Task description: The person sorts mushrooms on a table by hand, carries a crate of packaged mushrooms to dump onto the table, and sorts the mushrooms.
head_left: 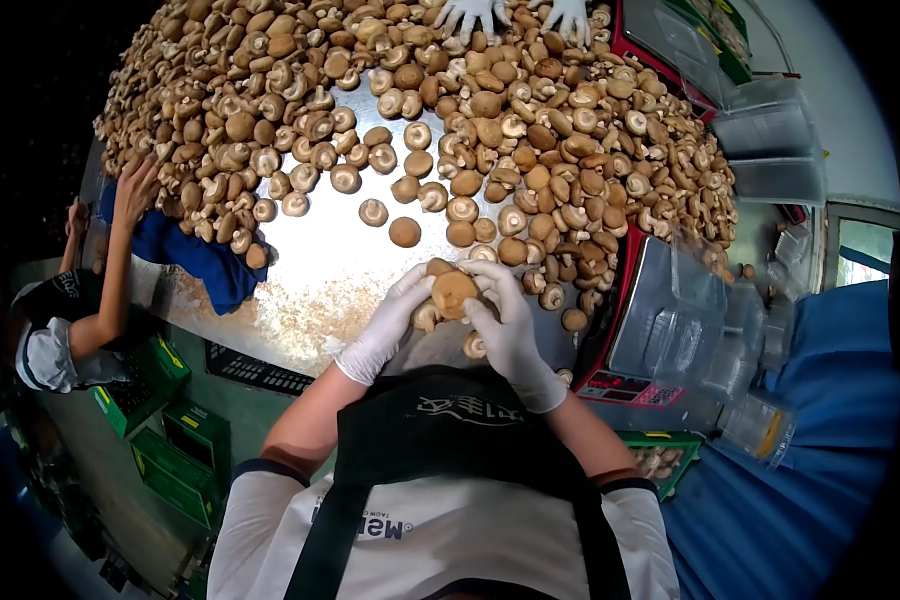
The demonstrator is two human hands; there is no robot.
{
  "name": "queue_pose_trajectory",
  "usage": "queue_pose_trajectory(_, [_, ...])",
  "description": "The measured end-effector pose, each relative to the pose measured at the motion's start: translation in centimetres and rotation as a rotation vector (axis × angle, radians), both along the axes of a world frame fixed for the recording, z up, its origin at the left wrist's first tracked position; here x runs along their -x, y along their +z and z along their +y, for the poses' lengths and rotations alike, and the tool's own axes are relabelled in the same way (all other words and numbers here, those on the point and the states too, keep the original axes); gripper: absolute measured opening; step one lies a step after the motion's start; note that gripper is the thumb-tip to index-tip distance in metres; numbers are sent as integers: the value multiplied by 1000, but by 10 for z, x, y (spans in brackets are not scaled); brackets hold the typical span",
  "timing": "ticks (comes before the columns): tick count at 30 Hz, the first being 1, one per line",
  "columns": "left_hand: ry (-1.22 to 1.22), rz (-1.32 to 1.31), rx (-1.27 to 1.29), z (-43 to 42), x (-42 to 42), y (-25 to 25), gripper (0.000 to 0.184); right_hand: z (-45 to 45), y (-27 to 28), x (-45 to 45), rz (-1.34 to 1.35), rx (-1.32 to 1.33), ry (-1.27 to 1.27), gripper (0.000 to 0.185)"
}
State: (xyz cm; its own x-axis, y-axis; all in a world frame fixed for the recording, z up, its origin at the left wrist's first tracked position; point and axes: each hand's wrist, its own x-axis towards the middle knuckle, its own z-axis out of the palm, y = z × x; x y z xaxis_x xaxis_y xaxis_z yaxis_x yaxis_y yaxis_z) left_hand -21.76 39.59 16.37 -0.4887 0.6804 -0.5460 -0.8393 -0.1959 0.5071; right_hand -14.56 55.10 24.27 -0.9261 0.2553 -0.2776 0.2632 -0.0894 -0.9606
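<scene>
Both my hands wear white gloves and meet close to my apron at the near edge of the metal table (305,255). Between them is a brown shiitake mushroom (454,292), cap facing me. My left hand (398,318) closes on it from the left, with another mushroom (426,318) by its fingertips. From the right, my right hand (507,325) grips the same cap, thumb against its side. A loose mushroom (474,345) lies just below my right hand. Part of my fingers is hidden behind the mushrooms.
A large heap of shiitake mushrooms (560,150) covers the far and right table. A red-edged scale (625,330) and clear plastic trays (735,335) stand right. Gloved hands (473,15) work opposite; a person's bare hand (135,190) is left by a blue cloth (195,260). Green crates (175,470) sit below.
</scene>
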Motion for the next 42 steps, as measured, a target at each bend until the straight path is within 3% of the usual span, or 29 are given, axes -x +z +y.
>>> queue_pose_trajectory(3, [81, -101, 19, 0, -7, 1, 45, 3, -4, 2, -216, 145, 24, 38])
queue_pose_trajectory(8, [30, 3, -35, -3, -18, -3, 55, -8, -5, 8, -76, -262, 194, 41])
queue_pose_trajectory(12, [122, -238, -89, -7, -18, -13, 62, -7, -4, 23, -26, -300, 281, 41])
queue_pose_trajectory(15, [166, 33, -163, -6, -3, -11, 62, 24, -34, 37, 144, -443, 191, 34])
queue_pose_trajectory(17, [186, 37, -190, -11, 6, -14, 67, 44, -37, 55, -29, -589, -85, 29])
queue_pose_trajectory(19, [190, -11, -153, -19, 11, -20, 74, 79, -62, 65, 50, -1159, -77, 28])
queue_pose_trajectory(20, [207, -20, -123, -24, 10, -28, 76, 89, -72, 62, -15, -1246, 12, 27])
queue_pose_trajectory(23, [242, -37, -60, -30, 9, -43, 82, 81, -70, 50, 144, -1037, 155, 24])
queue_pose_trajectory(24, [239, -40, -50, -29, 11, -38, 82, 77, -70, 44, 6, -839, 158, 23])
queue_pose_trajectory(27, [238, -55, -52, -26, 11, -31, 81, 86, -73, 51, -25, -813, -99, 27])
queue_pose_trajectory(28, [240, -60, -52, -24, 10, -30, 81, 94, -77, 60, 147, -1038, -94, 30])
queue_pose_trajectory(29, [239, -64, -51, -22, 9, -28, 81, 100, -78, 66, 57, -1191, -39, 34])
queue_pose_trajectory(31, [208, -43, -86, -21, 6, -32, 81, 102, -86, 77, -1, -1182, 15, 36])
queue_pose_trajectory(34, [162, -41, -103, -17, 5, -28, 81, 106, -76, 91, -293, -1149, 129, 38])
queue_pose_trajectory(37, [170, -34, -107, -18, 3, -28, 79, 106, -72, 85, -171, -954, 136, 35])
queue_pose_trajectory(38, [188, -38, -103, -19, 1, -29, 79, 107, -67, 79, -236, -541, 85, 33])
queue_pose_trajectory(41, [223, -72, -87, -24, -2, -32, 77, 119, -70, 70, -131, -279, -18, 36])
queue_pose_trajectory(42, [226, -85, -82, -25, -2, -33, 76, 124, -68, 69, -102, -42, -73, 37])
